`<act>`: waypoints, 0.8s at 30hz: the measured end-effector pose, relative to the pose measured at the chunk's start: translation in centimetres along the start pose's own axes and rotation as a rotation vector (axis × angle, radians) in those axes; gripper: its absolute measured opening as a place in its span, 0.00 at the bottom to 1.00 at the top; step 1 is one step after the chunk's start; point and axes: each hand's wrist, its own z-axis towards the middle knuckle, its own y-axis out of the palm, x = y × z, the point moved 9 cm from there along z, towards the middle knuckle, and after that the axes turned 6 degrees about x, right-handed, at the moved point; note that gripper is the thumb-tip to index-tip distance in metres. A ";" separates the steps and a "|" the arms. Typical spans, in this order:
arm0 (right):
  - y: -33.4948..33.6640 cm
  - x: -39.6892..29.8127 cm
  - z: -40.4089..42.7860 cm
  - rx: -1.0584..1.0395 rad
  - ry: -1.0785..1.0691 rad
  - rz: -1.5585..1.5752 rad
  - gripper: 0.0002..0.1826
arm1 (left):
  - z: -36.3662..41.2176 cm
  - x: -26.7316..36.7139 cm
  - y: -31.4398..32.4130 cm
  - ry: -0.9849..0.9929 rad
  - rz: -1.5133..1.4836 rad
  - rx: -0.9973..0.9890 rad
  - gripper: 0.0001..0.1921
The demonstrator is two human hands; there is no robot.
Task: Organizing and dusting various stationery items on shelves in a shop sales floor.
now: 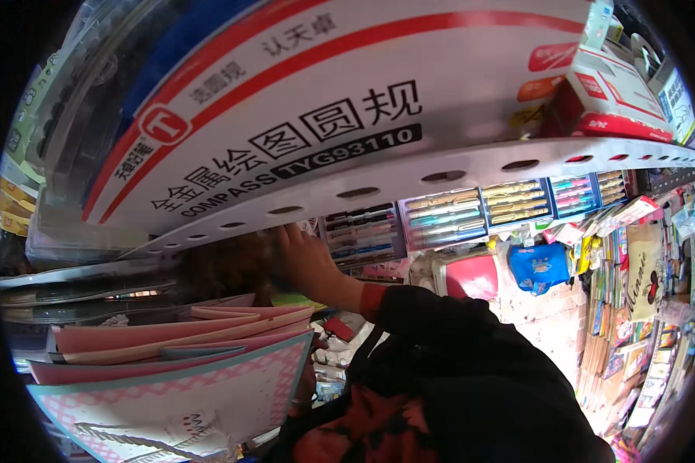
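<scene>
My right hand (313,260), coming out of a black sleeve with a red cuff, reaches in below the edge of a white perforated metal shelf (307,209). Its fingertips are lost in shadow beside a blurred brown, fuzzy-looking thing (226,269); whether it grips anything cannot be told. My left hand (308,376) is mostly hidden, in shade at the right edge of several paper gift bags (168,379). A bracelet shows at its wrist. The front bag is white with a pink checked border and a white rope handle (150,443).
A large compass box (336,156) stands close on the shelf, with a red-and-white carton (619,98) to its right. Below are boxes of pens (443,217), a pink-and-white container (469,276), a blue bag (538,266) and packed books (599,324) along the right.
</scene>
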 end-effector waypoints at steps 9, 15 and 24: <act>-0.3 4.1 2.1 0.080 0.125 0.090 0.32 | 0.4 -0.3 -0.2 -0.006 -0.015 -0.039 0.09; 1.1 7.7 -0.5 -0.105 0.461 0.249 0.34 | 1.1 -0.8 0.0 -0.023 0.008 -0.056 0.10; 1.4 7.0 -1.1 -0.190 0.293 -0.007 0.30 | 1.6 -1.0 0.1 -0.034 0.005 -0.077 0.11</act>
